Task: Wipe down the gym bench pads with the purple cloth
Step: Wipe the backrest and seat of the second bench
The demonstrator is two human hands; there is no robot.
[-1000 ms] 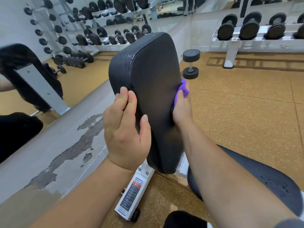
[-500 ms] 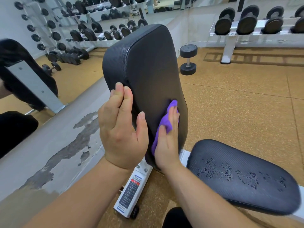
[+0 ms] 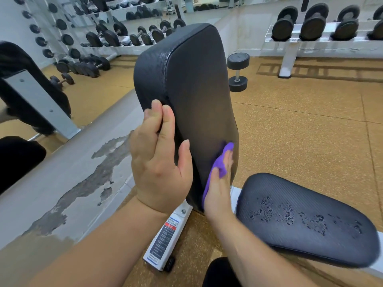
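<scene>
Brown floor (image 3: 300, 131): speckled cork-coloured matting that spreads out to the right of and beyond the back pad.
Grey ledge (image 3: 62, 193): runs along to the left of the back pad, its paint peeled off in patches.
Back pad (image 3: 196, 83): black and padded, standing nearly upright at the middle of the view, with its broad face turned to the right.
Seat pad (image 3: 300, 220): black and ribbed, lying low to the right of the back pad's foot and just apart from it.
Rack (image 3: 287, 56): white, well behind the back pad to the right, with a row of black dumbbells on it.
Left hand (image 3: 159, 162): rests against the back pad's left edge, fingers straight and pointing up along the side, thumb stretched toward the front face; it holds nothing.
Right hand (image 3: 219, 187): lies flat on the lower front face of the back pad, fingers straight, pressing the cloth to the surface rather than closing round it.
Frame (image 3: 165, 241): white steel foot under the back pad, bearing a printed sticker too small to read.
Dumbbell (image 3: 238, 72): stands on end on the floor just behind the back pad's right edge.
Cloth (image 3: 221, 162): purple and bunched, caught between the right hand and the back pad's lower face, showing above the fingertips and along the thumb side.
Droplets (image 3: 288, 214): scattered wet beads on the seat pad, to the right of the back pad's foot.
</scene>
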